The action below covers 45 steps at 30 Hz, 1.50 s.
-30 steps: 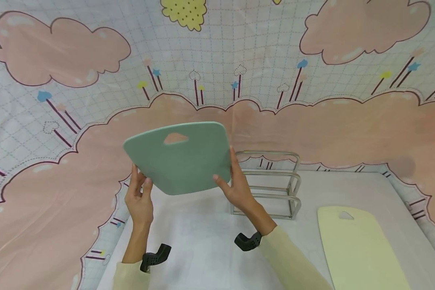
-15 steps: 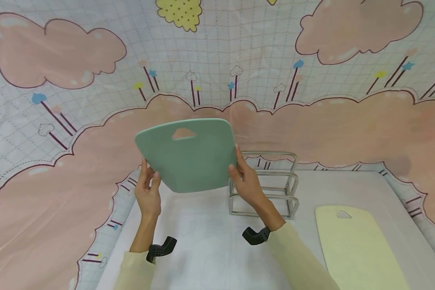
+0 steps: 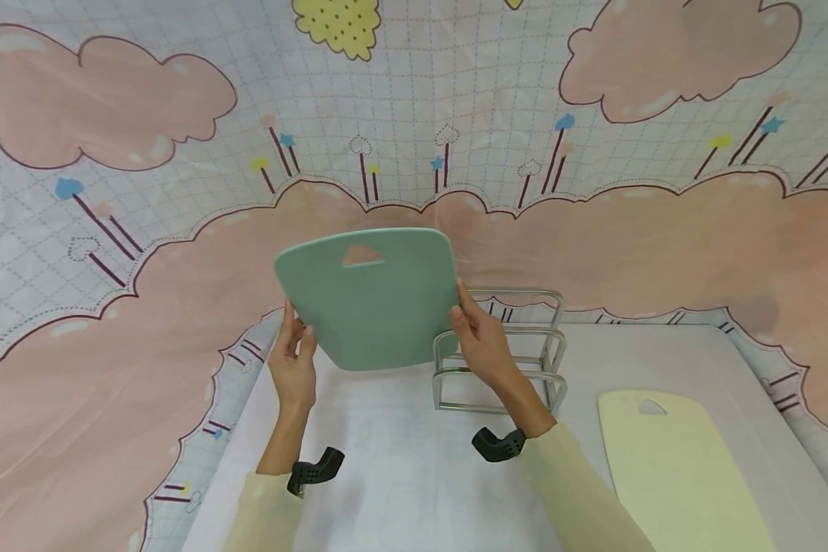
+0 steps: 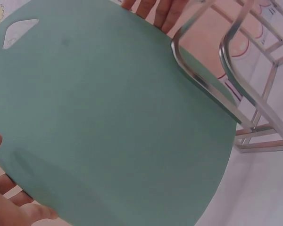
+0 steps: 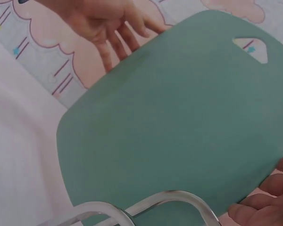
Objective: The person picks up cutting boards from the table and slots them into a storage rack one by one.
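Note:
A green cutting board (image 3: 372, 307) with a handle hole near its top is held up, tilted, above the white table. My left hand (image 3: 294, 376) holds its left edge, fingers reaching behind it, as the right wrist view also shows. My right hand (image 3: 484, 345) grips the right edge, thumb in front and fingers behind. Just to the right stands a metal wire rack (image 3: 555, 376) with several upright hoops. The board's lower right corner overlaps the rack, behind its nearer hoops; I cannot tell whether it touches the metal.
A pale yellow cutting board (image 3: 676, 468) lies flat on the white table (image 3: 400, 468), right of the rack. Behind the table hangs a cloth (image 3: 628, 245) printed with clouds and stars.
Both hands have carried the green cutting board to the right, and its lower right corner now overlaps the wire rack. The yellow board and the rack stay put.

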Each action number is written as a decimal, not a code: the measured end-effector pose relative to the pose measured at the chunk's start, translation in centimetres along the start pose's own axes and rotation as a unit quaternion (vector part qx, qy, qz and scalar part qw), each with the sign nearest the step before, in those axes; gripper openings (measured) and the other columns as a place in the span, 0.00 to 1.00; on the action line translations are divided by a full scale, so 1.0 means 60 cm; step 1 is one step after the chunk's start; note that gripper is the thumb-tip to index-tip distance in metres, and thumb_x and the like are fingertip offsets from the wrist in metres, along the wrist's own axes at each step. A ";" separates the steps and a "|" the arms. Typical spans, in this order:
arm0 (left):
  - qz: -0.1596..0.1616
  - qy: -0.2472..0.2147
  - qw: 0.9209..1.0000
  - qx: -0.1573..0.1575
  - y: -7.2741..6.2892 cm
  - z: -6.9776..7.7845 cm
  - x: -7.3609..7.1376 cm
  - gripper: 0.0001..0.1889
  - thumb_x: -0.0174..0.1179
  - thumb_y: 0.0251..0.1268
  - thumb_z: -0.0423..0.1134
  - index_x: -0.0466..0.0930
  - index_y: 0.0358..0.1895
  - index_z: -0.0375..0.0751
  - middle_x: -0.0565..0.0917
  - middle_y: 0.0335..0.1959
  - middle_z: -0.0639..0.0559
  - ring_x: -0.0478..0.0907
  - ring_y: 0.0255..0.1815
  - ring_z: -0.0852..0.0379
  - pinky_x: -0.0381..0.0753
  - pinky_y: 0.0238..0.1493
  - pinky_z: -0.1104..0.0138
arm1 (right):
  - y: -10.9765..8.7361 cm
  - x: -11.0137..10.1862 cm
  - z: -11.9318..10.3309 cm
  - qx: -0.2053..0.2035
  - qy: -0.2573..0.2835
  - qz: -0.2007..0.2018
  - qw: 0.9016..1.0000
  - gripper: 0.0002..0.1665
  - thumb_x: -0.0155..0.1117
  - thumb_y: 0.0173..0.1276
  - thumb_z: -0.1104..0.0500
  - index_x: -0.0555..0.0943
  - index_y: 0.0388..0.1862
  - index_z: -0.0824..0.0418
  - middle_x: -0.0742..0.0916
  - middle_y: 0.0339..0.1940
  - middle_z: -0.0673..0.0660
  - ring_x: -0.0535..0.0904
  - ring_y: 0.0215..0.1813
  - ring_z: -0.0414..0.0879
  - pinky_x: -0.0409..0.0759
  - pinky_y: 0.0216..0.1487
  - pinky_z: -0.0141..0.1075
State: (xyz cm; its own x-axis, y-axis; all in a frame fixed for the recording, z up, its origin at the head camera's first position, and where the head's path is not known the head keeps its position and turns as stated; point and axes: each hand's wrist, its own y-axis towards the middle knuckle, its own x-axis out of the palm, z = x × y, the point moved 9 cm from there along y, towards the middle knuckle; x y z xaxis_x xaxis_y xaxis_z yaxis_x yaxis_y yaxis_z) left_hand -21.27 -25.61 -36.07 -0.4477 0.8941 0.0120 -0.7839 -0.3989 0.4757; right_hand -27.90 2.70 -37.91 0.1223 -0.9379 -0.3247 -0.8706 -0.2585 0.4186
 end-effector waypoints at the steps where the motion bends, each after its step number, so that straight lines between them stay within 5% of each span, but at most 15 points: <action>1: 0.001 0.005 1.000 -0.003 -0.001 0.000 0.001 0.28 0.49 0.70 0.23 0.55 0.71 0.29 0.74 0.53 0.24 0.73 0.52 0.47 0.70 0.55 0.74 | 0.000 -0.001 0.000 -0.002 0.000 0.001 1.000 0.41 0.38 0.73 0.33 0.54 0.76 0.54 0.64 0.73 0.53 0.72 0.63 0.56 0.73 0.58 0.51; 10: -0.004 0.026 1.000 0.014 -0.003 -0.004 0.014 0.27 0.51 0.69 0.23 0.57 0.69 0.27 0.76 0.53 0.26 0.75 0.50 0.48 0.71 0.51 0.77 | -0.002 -0.009 0.003 -0.021 0.029 0.014 0.999 0.31 0.47 0.78 0.58 0.54 0.75 0.63 0.60 0.75 0.58 0.56 0.73 0.50 0.63 0.67 0.44; 19: -0.025 0.063 0.997 0.032 -0.001 0.004 0.027 0.28 0.52 0.67 0.22 0.59 0.69 0.29 0.76 0.55 0.28 0.75 0.48 0.47 0.71 0.49 0.79 | -0.007 -0.020 0.006 -0.019 -0.023 0.014 0.999 0.42 0.36 0.74 0.34 0.49 0.77 0.55 0.59 0.75 0.54 0.66 0.68 0.55 0.68 0.62 0.50; 30: -0.068 0.095 0.993 -0.035 0.000 -0.007 0.040 0.30 0.53 0.71 0.29 0.55 0.73 0.38 0.75 0.57 0.32 0.73 0.53 0.46 0.70 0.50 0.76 | -0.006 -0.036 0.008 -0.007 -0.036 0.007 0.999 0.37 0.38 0.77 0.40 0.49 0.78 0.54 0.59 0.75 0.52 0.68 0.67 0.55 0.70 0.61 0.52; 40: -0.086 0.062 0.994 -0.026 0.001 -0.014 0.061 0.31 0.54 0.69 0.28 0.55 0.73 0.37 0.75 0.56 0.31 0.73 0.51 0.39 0.70 0.48 0.77 | -0.018 -0.056 0.019 0.007 -0.038 0.011 0.999 0.37 0.39 0.77 0.39 0.48 0.78 0.49 0.58 0.75 0.48 0.69 0.66 0.56 0.71 0.59 0.52; 45: -0.093 0.054 0.994 -0.011 0.001 -0.006 0.071 0.32 0.54 0.68 0.26 0.54 0.73 0.35 0.75 0.56 0.30 0.75 0.49 0.46 0.71 0.47 0.77 | -0.020 -0.065 0.020 0.008 -0.042 0.015 0.999 0.33 0.41 0.78 0.44 0.48 0.78 0.46 0.58 0.75 0.48 0.69 0.66 0.55 0.71 0.60 0.52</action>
State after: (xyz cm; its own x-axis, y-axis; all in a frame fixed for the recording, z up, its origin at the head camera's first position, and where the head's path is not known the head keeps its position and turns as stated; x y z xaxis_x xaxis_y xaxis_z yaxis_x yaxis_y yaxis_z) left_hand -23.36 -21.91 -36.31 -0.3363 0.9265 -0.1687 -0.8659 -0.2338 0.4423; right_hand -27.88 6.95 -38.17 0.0566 -0.9219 -0.3833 -0.8811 -0.2266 0.4151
